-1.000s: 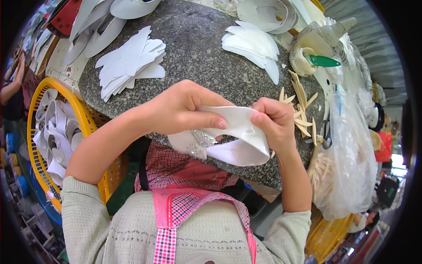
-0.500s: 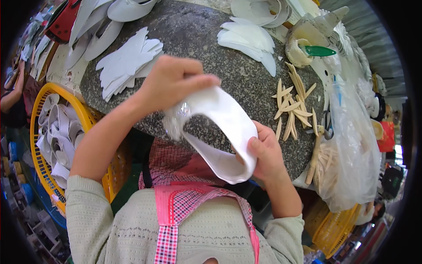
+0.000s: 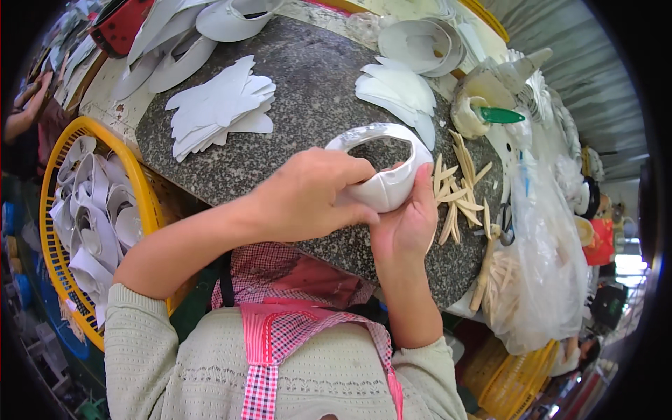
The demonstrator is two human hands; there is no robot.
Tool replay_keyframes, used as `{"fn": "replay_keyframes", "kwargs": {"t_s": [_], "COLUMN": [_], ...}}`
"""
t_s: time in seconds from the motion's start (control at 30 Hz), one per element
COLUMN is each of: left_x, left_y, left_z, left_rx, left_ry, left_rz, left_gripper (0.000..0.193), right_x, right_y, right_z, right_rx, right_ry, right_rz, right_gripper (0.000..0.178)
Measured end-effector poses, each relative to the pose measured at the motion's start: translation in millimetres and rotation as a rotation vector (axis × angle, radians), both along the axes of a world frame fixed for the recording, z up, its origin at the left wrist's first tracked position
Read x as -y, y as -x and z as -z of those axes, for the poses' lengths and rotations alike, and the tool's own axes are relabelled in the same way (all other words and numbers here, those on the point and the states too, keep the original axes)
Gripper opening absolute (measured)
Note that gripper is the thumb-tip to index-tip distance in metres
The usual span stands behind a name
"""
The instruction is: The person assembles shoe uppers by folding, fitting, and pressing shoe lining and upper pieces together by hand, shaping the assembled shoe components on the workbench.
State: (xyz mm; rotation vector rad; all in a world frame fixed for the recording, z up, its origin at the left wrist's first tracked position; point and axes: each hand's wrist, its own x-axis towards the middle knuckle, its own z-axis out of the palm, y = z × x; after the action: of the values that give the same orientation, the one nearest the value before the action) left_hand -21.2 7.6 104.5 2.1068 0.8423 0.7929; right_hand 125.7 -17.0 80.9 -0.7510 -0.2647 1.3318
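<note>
Head view: I'm watching the left grip [image 3: 313, 187] pinching and the right grip [image 3: 404, 227] cupping the glossy white leather-like loop [image 3: 393, 187], seemingly for steadiness.

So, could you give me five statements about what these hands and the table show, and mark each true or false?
1. The left hand and right hand hold one white loop. True.
2. Pale strips lie on the dark slab. True.
3. The pale strips lie left of the left hand. False: they lie right of the right hand.
4. The yellow basket at left holds white pieces. True.
5. The white loop lies inside the yellow basket. False: both hands hold it.
</note>
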Motion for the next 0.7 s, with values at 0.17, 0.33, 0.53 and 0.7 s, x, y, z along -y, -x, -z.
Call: {"fn": "replay_keyframes", "kwargs": {"t_s": [0.17, 0.33, 0.53, 0.7], "left_x": [2, -2, 1, -1], "left_y": [-1, 3, -6, -9], "left_z": [0, 5, 6, 2], "left_rx": [0.313, 0.323, 0.243, 0.123], "left_ry": [0.472, 0.192, -0.321, -0.409], "left_rz": [-0.142, -0.013, -0.263, -0.151], "left_gripper": [0.016, 0.019, 0.017, 0.017], "right_x": [-11, -13, -7, -5], "right_y": [-11, -35, -27, -38], "right_z": [10, 35, 44, 42], "right_rx": [0.026, -0.084, -0.004, -0.097], "right_ry": [-0.128, -0.527, -0.666, -0.634], "right_rz": [-0.037, -0.248, -0.298, -0.389], "right_gripper": [0.031, 0.029, 0.028, 0.039]}}
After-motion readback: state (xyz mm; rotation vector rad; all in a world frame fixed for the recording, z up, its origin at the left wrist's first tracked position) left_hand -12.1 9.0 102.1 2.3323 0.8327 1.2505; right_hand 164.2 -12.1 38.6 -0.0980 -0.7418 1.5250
